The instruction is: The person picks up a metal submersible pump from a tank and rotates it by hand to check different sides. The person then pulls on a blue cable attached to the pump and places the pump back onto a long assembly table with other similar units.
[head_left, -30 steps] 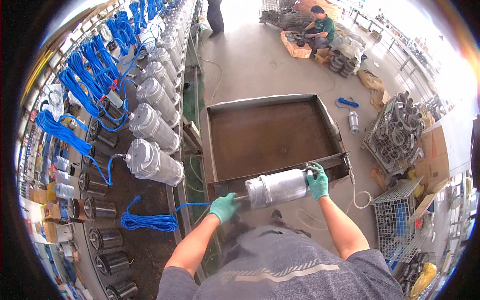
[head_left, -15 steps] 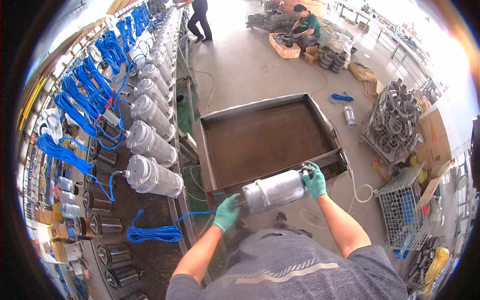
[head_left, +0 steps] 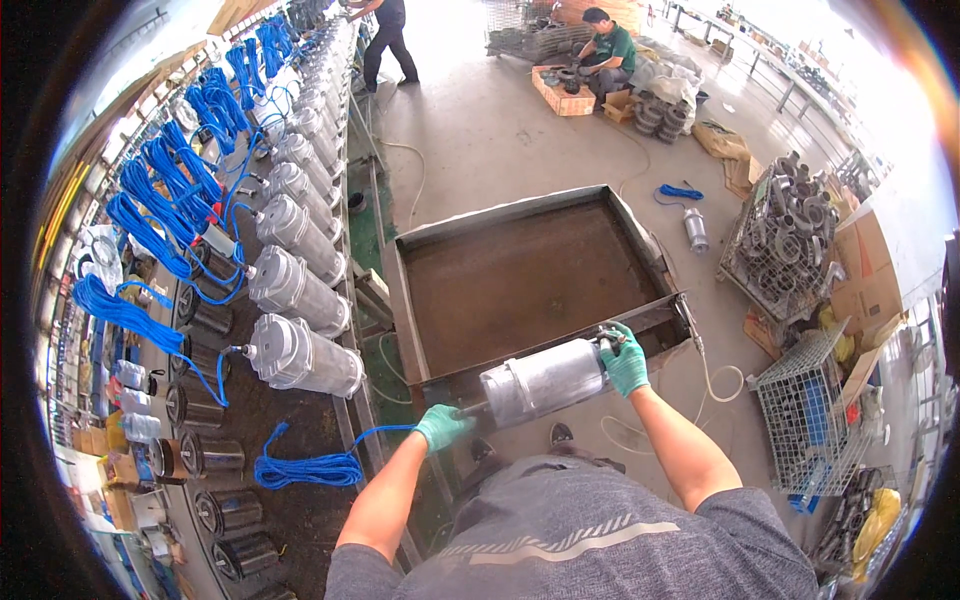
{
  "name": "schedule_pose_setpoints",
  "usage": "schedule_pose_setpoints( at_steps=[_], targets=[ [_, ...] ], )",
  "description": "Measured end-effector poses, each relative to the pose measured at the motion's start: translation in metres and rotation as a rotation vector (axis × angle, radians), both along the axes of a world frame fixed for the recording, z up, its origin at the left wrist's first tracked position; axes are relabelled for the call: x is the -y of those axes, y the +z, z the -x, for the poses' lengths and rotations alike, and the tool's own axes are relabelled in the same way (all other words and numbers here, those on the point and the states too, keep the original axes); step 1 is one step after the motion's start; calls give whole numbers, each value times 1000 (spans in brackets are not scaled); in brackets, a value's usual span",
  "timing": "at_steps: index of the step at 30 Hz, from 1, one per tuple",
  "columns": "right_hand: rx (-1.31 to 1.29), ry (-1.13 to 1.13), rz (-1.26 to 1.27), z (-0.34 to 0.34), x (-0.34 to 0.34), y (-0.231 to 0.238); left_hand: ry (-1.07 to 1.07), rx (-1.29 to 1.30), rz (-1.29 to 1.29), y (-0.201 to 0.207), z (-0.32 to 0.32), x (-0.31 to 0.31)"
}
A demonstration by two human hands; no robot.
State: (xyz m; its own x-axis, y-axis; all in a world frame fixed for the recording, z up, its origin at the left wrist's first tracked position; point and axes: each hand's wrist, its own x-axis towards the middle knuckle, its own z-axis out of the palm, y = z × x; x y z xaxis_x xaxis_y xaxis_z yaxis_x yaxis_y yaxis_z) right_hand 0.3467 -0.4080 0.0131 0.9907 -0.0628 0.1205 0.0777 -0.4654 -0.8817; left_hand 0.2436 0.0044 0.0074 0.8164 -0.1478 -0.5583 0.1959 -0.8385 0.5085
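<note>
A silver pump motor cylinder (head_left: 545, 382) lies slantwise at the near edge of the tank, in front of my body. My right hand (head_left: 625, 362), in a green glove, is closed around the dark fitting at its right end. Off the left end, my left hand (head_left: 443, 428), gloved too, is closed on a blue cable (head_left: 390, 430) where it meets a thin dark piece reaching toward the cylinder; blur hides the exact grip. The cable runs left to a blue coil (head_left: 308, 470) on the bench.
A shallow rectangular tank (head_left: 402, 310) holds brown liquid. On the left bench stand rows of silver motors (head_left: 303, 355), cable bundles (head_left: 125, 315) and dark cylinders (head_left: 228, 510). Wire baskets (head_left: 800, 425) stand right. A pale hose (head_left: 728, 400) loops nearby. Two people work farther off.
My left hand has drawn slightly left, away from the cylinder's end, showing the dark piece between them. The cylinder and my right hand have shifted a little to the left.
</note>
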Motion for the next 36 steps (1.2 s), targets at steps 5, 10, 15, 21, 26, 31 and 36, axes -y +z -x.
schedule_pose_setpoints(
  at_steps=[5, 10, 15, 21, 26, 31, 36],
  targets=[
    [44, 15, 66, 1, 4, -1, 117, 265, -307, -3, 15, 25],
    [36, 10, 60, 1, -3, 4, -46, 41, -83, -6, 3, 4],
    [-4, -6, 32, 1, 3, -1, 832, -625, 772, 16, 2, 14],
    [-36, 7, -50, -2, 0, -3, 446, 223, 713, -24, 30, 19],
    [-37, 32, 11, 2, 0, 14, 394, 93, 518, -15, 29, 13],
    [-70, 39, -44, 2, -1, 13, 241, 36, 232, 4, 15, 10],
    [-84, 46, -83, -1, 3, 0, 295, 328, 67, -16, 31, 21]
  ],
)
